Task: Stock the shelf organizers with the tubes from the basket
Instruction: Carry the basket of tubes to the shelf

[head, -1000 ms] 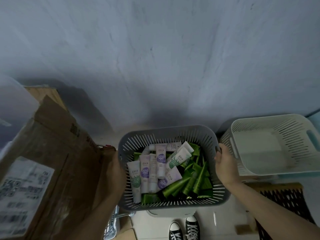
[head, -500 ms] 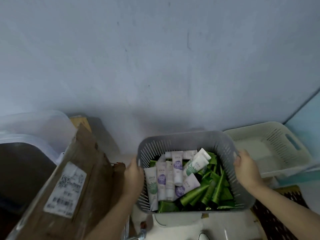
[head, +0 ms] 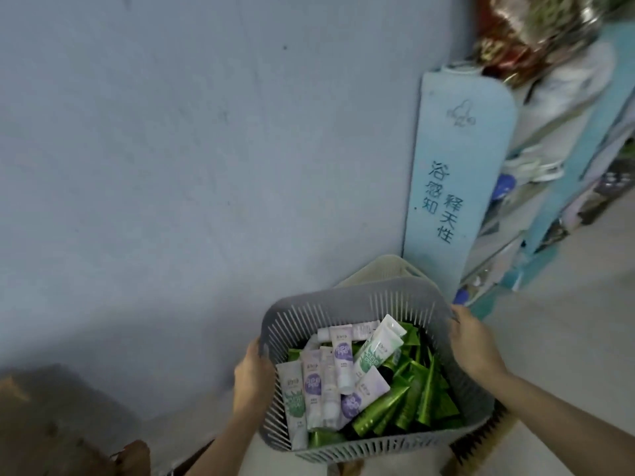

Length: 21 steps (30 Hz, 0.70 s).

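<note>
Both hands, the left hand [head: 253,371] and right hand [head: 472,341], grip the grey basket [head: 347,302] of tubes [head: 338,372], now swung toward blue shelving [head: 549,187], probably carrying it to the organizers.

A plain pale grey-blue plastered wall [head: 206,149] fills most of the view; a light blue rounded panel with dark Chinese lettering [head: 457,187] leans against it; blurred light blue shelving [head: 563,187] stands right; pale grey floor [head: 567,338] below.

blue panel [head: 457,187] | handwritten 浴窓知 / 释天性 | tubes [head: 343,365] print illegible
</note>
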Each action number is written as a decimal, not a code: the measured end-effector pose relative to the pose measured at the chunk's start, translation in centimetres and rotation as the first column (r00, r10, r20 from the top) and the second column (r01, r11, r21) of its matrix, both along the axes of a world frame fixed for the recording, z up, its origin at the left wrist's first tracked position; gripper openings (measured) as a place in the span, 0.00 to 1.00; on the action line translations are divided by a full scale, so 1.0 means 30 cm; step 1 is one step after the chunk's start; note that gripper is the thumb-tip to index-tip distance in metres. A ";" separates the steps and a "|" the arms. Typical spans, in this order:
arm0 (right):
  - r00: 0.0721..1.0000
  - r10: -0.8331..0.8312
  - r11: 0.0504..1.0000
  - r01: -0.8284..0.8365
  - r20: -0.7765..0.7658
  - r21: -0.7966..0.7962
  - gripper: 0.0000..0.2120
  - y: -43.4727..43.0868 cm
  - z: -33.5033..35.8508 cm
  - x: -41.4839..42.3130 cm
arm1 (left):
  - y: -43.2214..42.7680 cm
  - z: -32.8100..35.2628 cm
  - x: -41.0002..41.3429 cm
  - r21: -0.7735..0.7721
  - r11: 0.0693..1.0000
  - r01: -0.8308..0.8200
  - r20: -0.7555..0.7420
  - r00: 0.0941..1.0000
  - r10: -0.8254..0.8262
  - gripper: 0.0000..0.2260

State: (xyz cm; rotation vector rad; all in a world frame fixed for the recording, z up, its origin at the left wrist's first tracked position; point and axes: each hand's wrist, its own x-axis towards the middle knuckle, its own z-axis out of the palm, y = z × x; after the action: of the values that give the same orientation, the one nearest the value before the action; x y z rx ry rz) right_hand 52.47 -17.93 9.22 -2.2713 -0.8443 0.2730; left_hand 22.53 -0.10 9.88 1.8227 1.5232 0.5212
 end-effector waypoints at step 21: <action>0.829 -0.560 0.829 0.560 -0.006 -0.015 0.11 -1.293 0.115 0.926 | -0.886 0.097 1.454 0.050 0.817 0.575 -0.055 0.818 -0.573 0.12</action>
State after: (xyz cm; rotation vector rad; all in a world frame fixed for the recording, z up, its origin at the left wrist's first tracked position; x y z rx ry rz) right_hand 80.26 -56.73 12.68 -2.4092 -0.1358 0.0153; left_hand 66.16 -26.69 12.81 2.2226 0.8982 0.2384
